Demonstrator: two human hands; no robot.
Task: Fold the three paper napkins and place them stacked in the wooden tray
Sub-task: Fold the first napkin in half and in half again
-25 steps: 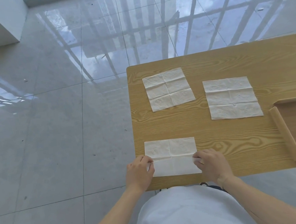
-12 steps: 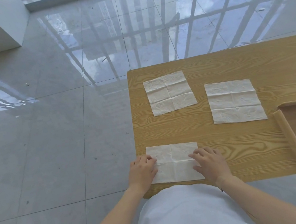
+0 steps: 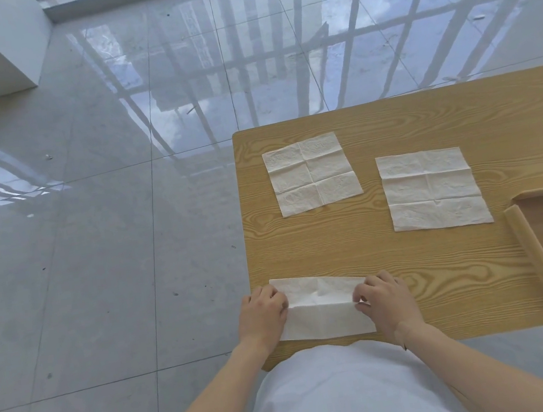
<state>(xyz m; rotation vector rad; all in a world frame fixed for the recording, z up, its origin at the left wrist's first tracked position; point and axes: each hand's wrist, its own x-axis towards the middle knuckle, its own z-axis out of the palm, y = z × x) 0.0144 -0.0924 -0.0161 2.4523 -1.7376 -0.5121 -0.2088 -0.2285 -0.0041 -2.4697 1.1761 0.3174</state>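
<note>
Both hands, left (image 3: 263, 314) and right (image 3: 387, 301), pinch the near napkin's (image 3: 324, 316) ends, seemingly mid-fold; two flat napkins (image 3: 312, 173) (image 3: 433, 188) lie beyond, tray (image 3: 531, 249) beside them.

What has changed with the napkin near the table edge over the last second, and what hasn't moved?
Both hands, left hand and right hand, have worked the near napkin into a fold: a flap now lies doubled over it, with a crease running between the fingertips, and both hands pinch its ends. The two far napkins lie flat and unfolded as before, and the wooden tray is unmoved and holds no napkin in its visible part.
</note>
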